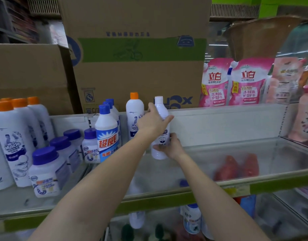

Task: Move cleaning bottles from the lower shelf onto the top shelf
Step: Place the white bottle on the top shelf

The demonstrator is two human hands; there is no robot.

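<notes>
A white bottle with a white cap stands upright over the glass top shelf, held between both hands. My left hand grips its upper body and neck from the left. My right hand curls round its base from the right. Whether the base touches the glass cannot be told. Just to its left stands a white bottle with an orange cap. On the lower shelf, seen through the glass, are a blue-capped bottle and a white one.
Left on the top shelf stand blue-capped bottles, purple-capped jars and orange-capped white bottles. Cardboard boxes rise behind the shelf back. Pink detergent pouches fill the right rear. Red bottles show beneath the glass.
</notes>
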